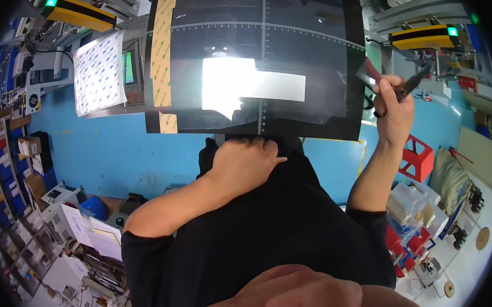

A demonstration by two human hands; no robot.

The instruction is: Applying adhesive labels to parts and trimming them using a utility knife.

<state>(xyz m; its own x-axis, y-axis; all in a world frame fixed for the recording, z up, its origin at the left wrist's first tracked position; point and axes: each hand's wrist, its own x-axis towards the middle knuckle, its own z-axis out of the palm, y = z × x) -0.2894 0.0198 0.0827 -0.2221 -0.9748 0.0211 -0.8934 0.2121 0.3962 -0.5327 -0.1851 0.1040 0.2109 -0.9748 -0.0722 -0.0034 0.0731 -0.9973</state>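
My left hand [245, 162] is at the near edge of a black board [305, 120], close to my body. Its fingers are curled and their tips hidden, with the thumb pointing right. Past the board's right edge, my raised right hand [394, 109] is closed on a dark pointed tool [413, 84], whose exact kind I cannot make out. A translucent sheet lies on the board over white ruler markings [263, 46]. On it are a bright white glare patch [225, 83] and a pale rectangle [285, 86]. Patterned tan backing strips [163, 45] run along the left side.
Yellow-and-black devices with green lights, one left [84, 14] and one right [422, 37], flank the board. A patterned white sheet [98, 75] hangs beside a small screen [128, 67]. A red stool-like item [416, 160] and plastic-wrapped goods [413, 205] stand at right, parts bins [5, 176] at left.
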